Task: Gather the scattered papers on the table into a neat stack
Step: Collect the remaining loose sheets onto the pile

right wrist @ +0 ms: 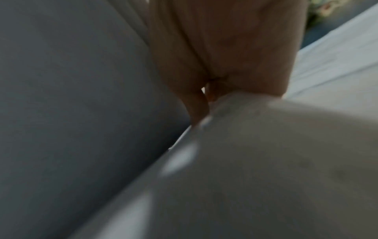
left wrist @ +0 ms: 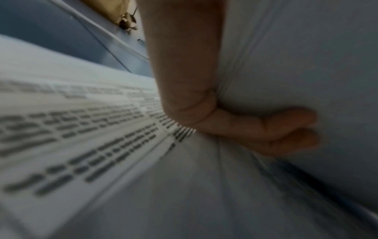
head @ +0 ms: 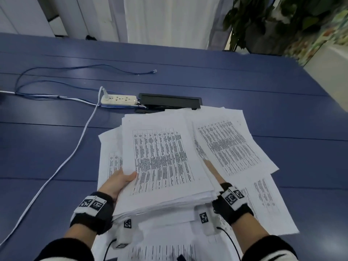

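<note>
We clamp the thick stack of printed sheets [head: 162, 166] mid-table: left hand [head: 120, 181] curls around its 8 o'clock edge, right hand [head: 214, 172] flattens against 4 o'clock, squaring it above loose sheets [head: 263, 204]

Only illegible printed tables on the papers [head: 162, 157]; coded square markers on the wristbands [head: 232, 197].

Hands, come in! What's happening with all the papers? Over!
Left hand grips thick stack, thumb on top. Right hand flat along stack's right edge. Loose sheets remain spread on table. Power strip behind, not blocking.
</note>
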`<state>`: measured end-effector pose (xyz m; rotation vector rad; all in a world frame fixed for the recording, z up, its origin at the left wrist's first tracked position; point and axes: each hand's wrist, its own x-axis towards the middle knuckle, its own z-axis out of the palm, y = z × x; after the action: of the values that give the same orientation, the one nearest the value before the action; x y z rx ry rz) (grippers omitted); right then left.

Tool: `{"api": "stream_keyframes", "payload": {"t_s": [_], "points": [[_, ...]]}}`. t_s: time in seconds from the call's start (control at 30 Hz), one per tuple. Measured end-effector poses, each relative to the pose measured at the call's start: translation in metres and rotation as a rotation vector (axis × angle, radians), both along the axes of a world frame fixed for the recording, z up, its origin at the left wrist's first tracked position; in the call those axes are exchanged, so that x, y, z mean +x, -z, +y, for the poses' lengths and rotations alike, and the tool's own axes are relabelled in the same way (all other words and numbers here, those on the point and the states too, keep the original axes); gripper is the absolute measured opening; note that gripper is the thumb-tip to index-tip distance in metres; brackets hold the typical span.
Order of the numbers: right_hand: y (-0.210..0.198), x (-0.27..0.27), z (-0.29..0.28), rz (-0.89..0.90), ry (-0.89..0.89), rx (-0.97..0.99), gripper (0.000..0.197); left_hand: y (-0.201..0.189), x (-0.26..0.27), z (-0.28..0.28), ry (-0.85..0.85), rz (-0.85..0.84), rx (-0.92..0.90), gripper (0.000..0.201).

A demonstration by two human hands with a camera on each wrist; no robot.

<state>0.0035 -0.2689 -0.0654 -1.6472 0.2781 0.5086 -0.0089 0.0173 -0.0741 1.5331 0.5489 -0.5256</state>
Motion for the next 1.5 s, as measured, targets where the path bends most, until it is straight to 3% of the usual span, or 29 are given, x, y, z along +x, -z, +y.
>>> {"api": "stream_keyframes", "payload": {"t_s": [0.13,0.27,0.37,0.5,0.57,0.63,0.77,0.87,1.0,1.1,1.3,1.5], "points": [[-0.018,-0.012,0.007,0.086,0.014,-0.05,0.02,0.003,-0.017,0.004,0.008,-0.004,0.091,0.031],[-0.022,-0.024,0.005,0.161,0.068,-0.131,0.055,0.005,-0.03,0.004,0.01,-0.014,0.102,0.034],[-0.019,-0.027,0.011,0.177,0.054,-0.114,0.043,0.001,-0.037,0.001,0.033,-0.064,0.098,0.042],[-0.017,-0.032,0.017,0.156,-0.046,-0.098,0.042,-0.006,-0.041,0.001,0.029,-0.115,0.094,0.071],[-0.016,-0.036,0.017,0.112,-0.044,-0.054,0.042,-0.008,-0.042,0.003,0.07,-0.116,0.135,0.057],[-0.018,-0.041,0.016,0.052,-0.045,-0.045,0.039,-0.011,-0.042,0.006,0.005,-0.107,0.109,0.04],[-0.028,-0.034,0.013,-0.036,-0.03,0.037,0.037,-0.024,-0.04,0.009,-0.077,-0.069,-0.125,0.029],[-0.033,-0.018,0.01,-0.065,-0.006,0.021,0.049,-0.032,-0.033,0.003,-0.061,-0.129,-0.118,0.025],[-0.04,0.006,-0.001,-0.18,0.011,-0.188,0.029,-0.028,-0.025,0.0,-0.174,-0.184,-0.055,0.021],[-0.032,0.029,-0.03,-0.191,0.066,-0.546,0.032,-0.014,-0.027,0.003,-0.291,-0.129,-0.056,0.025],[-0.007,0.077,-0.089,-0.055,0.1,-1.011,0.065,0.005,-0.022,0.0,-0.36,-0.054,-0.076,0.031],[0.002,0.123,-0.114,0.038,-0.044,-1.229,0.128,0.009,0.002,-0.025,-0.337,-0.03,-0.031,0.026]]}}
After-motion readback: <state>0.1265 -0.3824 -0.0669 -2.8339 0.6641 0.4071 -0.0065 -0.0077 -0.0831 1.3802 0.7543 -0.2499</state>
